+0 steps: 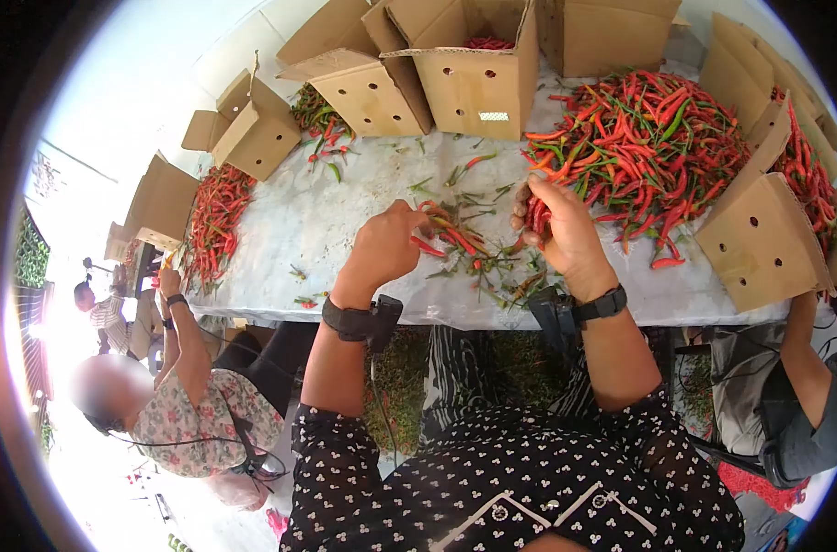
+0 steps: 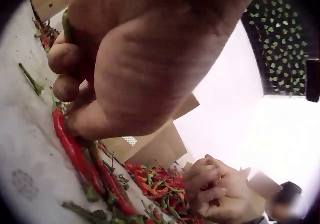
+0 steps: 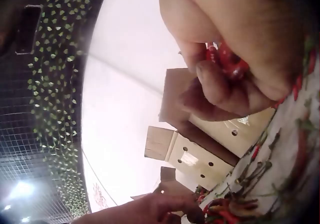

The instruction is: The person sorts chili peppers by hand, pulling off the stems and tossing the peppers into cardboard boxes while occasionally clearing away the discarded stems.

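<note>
My right hand point(image 1: 570, 225) is raised over the table, its fingers curled round a bunch of red chili peppers point(image 1: 536, 216). Their shiny red ends point(image 3: 227, 61) show between thumb and fingers in the right wrist view. To its left, my left hand point(image 1: 382, 248) reaches down to a small pile of chili peppers point(image 1: 460, 235). Its curled fingers point(image 2: 67, 59) have a green chili or stem point(image 2: 66, 25) among them, and the thumb side meets a red chili point(image 2: 70, 141). The palm side of this grip is hidden.
Loose green stems point(image 1: 510, 285) litter the white table cover point(image 1: 345, 198). A big heap of chili peppers point(image 1: 658, 147) lies at the right. Cardboard boxes point(image 1: 478, 87) line the back, and another box point(image 1: 763, 244) stands at right. A person point(image 1: 193, 414) works at left, another's arm point(image 1: 805, 359) at right.
</note>
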Motion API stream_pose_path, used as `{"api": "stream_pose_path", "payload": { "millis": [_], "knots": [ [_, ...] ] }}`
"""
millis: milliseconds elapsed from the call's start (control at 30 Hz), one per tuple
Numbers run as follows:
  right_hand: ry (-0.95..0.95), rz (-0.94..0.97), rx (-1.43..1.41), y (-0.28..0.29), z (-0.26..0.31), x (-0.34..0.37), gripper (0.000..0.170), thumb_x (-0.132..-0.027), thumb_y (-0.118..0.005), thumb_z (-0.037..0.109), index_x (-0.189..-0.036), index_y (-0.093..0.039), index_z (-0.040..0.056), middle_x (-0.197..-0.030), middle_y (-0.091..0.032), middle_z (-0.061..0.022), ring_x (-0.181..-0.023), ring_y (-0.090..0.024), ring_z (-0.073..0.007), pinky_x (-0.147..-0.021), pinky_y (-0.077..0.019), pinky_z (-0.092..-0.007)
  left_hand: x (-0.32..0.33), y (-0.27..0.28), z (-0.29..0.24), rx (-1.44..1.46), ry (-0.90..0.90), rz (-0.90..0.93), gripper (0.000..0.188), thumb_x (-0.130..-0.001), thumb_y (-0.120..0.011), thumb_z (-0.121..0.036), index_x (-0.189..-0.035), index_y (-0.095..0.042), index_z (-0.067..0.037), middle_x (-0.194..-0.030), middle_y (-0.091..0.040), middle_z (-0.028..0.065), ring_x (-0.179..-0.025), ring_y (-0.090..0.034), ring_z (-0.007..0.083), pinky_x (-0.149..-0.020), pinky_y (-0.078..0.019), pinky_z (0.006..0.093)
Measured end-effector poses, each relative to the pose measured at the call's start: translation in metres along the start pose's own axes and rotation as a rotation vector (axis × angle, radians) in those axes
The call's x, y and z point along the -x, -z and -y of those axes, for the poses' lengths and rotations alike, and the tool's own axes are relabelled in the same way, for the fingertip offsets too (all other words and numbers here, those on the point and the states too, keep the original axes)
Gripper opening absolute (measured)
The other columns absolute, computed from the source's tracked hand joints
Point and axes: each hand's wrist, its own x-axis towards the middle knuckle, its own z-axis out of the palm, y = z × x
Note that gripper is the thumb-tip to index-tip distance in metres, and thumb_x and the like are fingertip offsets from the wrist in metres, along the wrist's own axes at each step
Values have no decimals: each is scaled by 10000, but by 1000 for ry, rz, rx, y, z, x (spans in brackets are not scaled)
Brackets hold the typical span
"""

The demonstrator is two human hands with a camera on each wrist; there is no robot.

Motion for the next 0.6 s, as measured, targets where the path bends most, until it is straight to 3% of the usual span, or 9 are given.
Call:
{"api": "stream_pose_path", "payload": {
  "millis": [267, 333, 433, 600],
  "knots": [
    [-6, -16, 91, -10, -5, 3, 173, -852, -556, 230, -822, -552, 60, -670, -550, -20, -530, -522, -103, -391, -328, -192, 1, -3, 4, 140, -25, -53, 190, -710, -574, -56, -897, -585, -25, -824, -593, 166, -774, -581, 339, -661, -471, 398],
    [6, -53, 206, -17, -6, 6, 130, -829, -587, 164, -850, -557, 39, -666, -548, -18, -518, -509, -85, -386, -322, -186, -2, 2, -12, 485, 20, -121, 183, -743, -614, -95, -899, -577, -6, -787, -615, 160, -722, -606, 293, -633, -476, 350],
    [17, 7, 269, -21, -11, 6, 128, -803, -613, 114, -867, -556, 19, -662, -544, -16, -518, -496, -69, -381, -317, -186, -5, 8, -41, 594, 36, -32, 185, -755, -625, -109, -886, -572, 10, -754, -622, 138, -667, -608, 229, -609, -470, 309],
    [72, -5, 303, -17, -13, 4, 119, -778, -622, 128, -814, -563, 32, -640, -550, -4, -507, -505, -52, -397, -354, -177, -5, 7, -59, 631, 16, -71, 172, -751, -628, -123, -846, -579, 12, -724, -615, 117, -637, -584, 181, -601, -462, 296]
  ]
}}
